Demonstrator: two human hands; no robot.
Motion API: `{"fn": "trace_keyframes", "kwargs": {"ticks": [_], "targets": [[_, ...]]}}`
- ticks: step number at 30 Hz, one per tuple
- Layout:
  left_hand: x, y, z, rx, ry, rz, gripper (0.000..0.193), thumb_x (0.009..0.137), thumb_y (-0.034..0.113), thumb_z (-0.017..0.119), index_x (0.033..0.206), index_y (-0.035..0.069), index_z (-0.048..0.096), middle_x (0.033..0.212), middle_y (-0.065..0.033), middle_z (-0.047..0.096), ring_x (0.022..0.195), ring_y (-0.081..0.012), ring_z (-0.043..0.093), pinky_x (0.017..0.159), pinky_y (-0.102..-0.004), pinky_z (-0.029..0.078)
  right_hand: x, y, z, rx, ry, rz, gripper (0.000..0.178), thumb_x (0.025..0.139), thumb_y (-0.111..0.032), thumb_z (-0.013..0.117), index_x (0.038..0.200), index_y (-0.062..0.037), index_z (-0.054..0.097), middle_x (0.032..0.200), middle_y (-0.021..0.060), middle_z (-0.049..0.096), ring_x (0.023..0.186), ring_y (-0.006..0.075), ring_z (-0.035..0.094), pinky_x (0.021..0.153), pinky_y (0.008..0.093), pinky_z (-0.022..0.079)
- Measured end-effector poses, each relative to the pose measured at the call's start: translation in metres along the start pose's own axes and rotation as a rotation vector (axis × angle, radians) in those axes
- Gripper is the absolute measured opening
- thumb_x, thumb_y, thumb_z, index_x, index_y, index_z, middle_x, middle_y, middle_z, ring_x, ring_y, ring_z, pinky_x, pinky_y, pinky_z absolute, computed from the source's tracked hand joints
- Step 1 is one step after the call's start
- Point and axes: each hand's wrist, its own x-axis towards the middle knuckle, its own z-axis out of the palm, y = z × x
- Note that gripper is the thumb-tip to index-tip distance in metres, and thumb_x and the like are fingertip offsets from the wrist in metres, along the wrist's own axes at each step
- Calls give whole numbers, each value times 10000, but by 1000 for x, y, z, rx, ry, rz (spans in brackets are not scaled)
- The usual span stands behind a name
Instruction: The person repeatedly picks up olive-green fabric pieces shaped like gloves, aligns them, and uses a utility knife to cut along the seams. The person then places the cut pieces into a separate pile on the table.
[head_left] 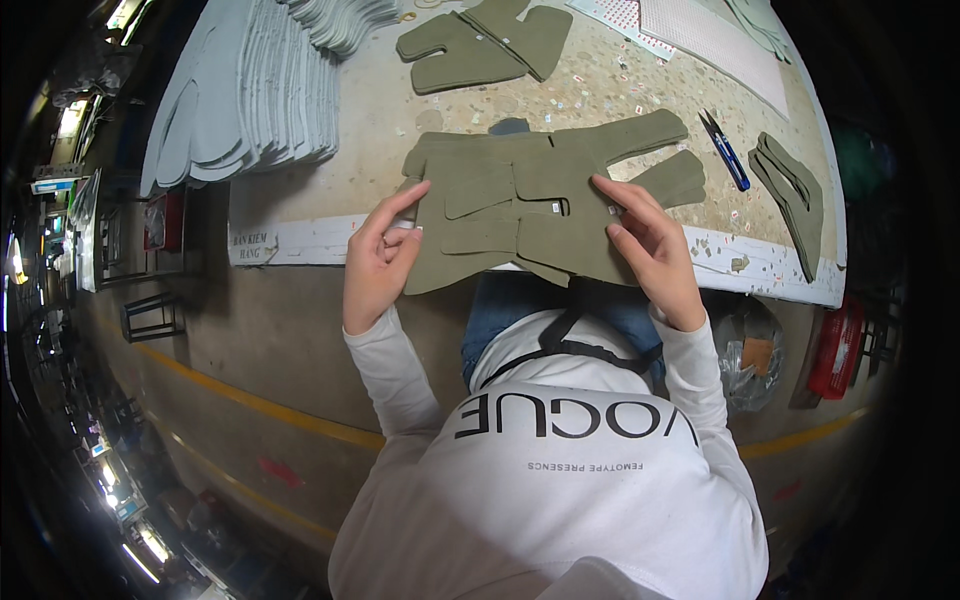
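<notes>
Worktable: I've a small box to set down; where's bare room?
The worktable is bare at front left, between the gray cut-piece stack and left hand. Another gap, littered with small bits, lies between the olive panels, upper olive pieces and blue snips. Crowded: the middle, with panels and right hand; far right, with curved olive pieces.

cut panels (480,190) on the table (370,135) between the hands (382,245) (655,242), stack (285,100) behind left, snips (734,165) then strips (803,228) right
</notes>
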Motion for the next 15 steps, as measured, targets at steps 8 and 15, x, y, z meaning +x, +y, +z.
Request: {"fn": "trace_keyframes", "kwargs": {"ticks": [8,15], "targets": [[-5,-2,2,43,40,52,485,863,-131,523,1329,-2,560,1342,-78,537,796,-15,557,687,-150,439,-1,0,-4,64,-5,19,503,869,81,505,1361,-19,547,1315,72,525,1119,115,514,939,224,392],[-5,2,4,38,44,34,490,860,-136,523,1328,2,563,1338,-78,541,796,-11,560,674,-144,438,0,-10,-12,22,-9,24,487,876,49,507,1357,-11,547,1363,74,530,1114,115,528,948,234,405]]}}
